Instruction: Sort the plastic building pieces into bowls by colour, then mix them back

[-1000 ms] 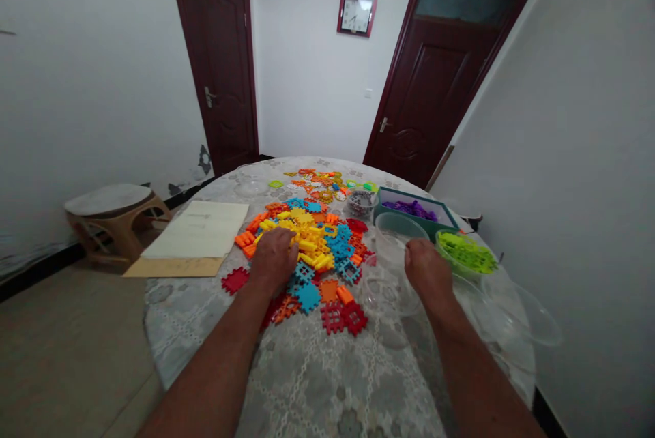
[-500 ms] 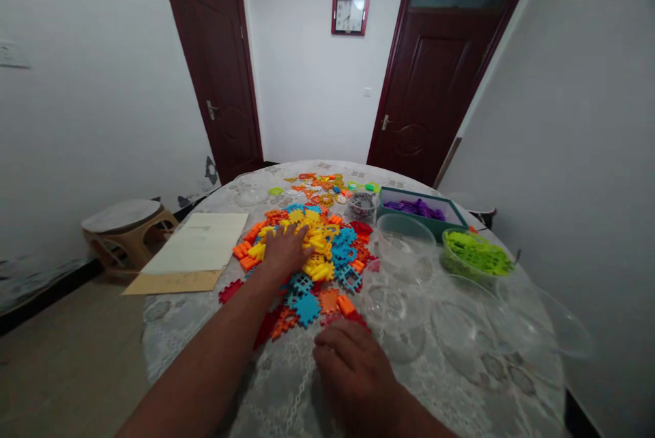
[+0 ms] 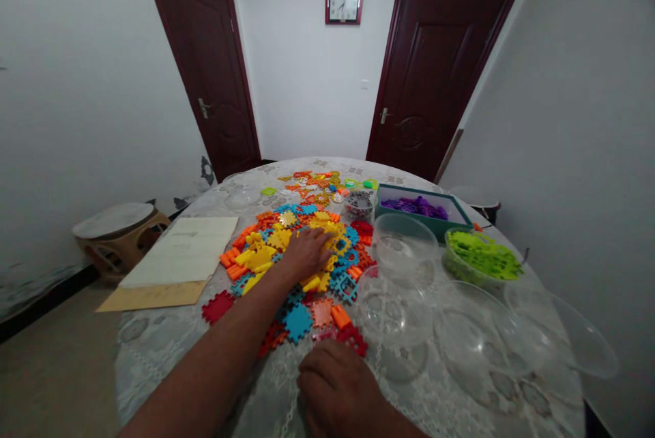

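A heap of plastic building pieces lies in the middle of the table, with yellow pieces [image 3: 258, 259] on top and blue pieces [image 3: 297, 322], orange pieces [image 3: 340, 316] and red pieces [image 3: 217, 306] around them. My left hand [image 3: 307, 252] rests palm down on the yellow part, fingers stretched out over the pieces; what lies under the palm is hidden. Close to the table's near edge, my right hand [image 3: 340, 387] lies with curled fingers, just below a red piece [image 3: 352, 339]. Its palm side is hidden, so any content cannot be seen.
Clear plastic bowls [image 3: 404, 240] stand on the right. Behind them are a bowl of lime-green pieces [image 3: 484, 255], a green box [image 3: 450, 225] of purple pieces and a tub of grey pieces [image 3: 359, 202]. Papers [image 3: 179, 250] lie left; small loose pieces [image 3: 317, 185] lie at the back.
My left hand has moved right across the heap, and yellow pieces to its left are now uncovered and more spread out. My right hand stays curled near the front. The view has shifted slightly.
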The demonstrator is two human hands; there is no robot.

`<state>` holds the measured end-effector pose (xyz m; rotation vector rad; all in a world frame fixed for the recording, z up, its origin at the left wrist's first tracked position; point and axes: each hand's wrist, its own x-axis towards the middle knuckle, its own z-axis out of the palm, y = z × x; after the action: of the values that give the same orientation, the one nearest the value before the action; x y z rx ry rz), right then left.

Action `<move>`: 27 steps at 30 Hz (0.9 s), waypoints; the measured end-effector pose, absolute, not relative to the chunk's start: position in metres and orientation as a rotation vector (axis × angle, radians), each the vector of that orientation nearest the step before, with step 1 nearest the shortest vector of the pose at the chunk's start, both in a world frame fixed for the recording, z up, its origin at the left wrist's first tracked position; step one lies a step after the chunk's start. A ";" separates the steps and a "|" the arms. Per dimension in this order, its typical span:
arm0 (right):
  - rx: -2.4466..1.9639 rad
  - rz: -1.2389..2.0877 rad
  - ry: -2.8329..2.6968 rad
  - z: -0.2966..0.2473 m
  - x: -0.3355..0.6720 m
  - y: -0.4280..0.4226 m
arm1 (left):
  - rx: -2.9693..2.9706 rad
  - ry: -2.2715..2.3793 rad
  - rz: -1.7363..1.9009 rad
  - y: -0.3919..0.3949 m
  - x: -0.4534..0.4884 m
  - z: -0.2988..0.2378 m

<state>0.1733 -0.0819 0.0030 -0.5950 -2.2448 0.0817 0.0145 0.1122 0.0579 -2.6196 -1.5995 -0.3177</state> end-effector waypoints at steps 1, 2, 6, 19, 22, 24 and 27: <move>-0.596 0.092 -2.252 0.003 0.174 -0.082 | -2.646 -1.554 -0.308 0.105 0.013 0.058; -0.599 0.102 -2.260 0.004 0.174 -0.083 | -2.662 -1.520 -0.298 0.098 0.011 0.058; -0.620 0.142 -2.277 0.006 0.175 -0.085 | -2.701 -1.480 -0.266 0.070 -0.006 0.056; -0.753 0.278 -2.337 0.012 0.179 -0.093 | -2.372 -1.776 -0.419 0.070 -0.089 0.056; -0.772 0.252 -2.334 0.011 0.180 -0.092 | -2.399 -1.850 -0.335 0.076 -0.105 0.054; -0.781 0.244 -2.337 0.010 0.180 -0.092 | -2.390 -1.860 -0.322 0.073 -0.114 0.051; -0.790 0.242 -2.346 0.011 0.180 -0.091 | -2.380 -1.808 -0.397 0.058 -0.121 0.043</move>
<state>0.1804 -0.0914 0.0108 -0.7901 -2.3462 0.2419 -0.1213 0.0577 0.0433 -2.3800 -1.8084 -0.3966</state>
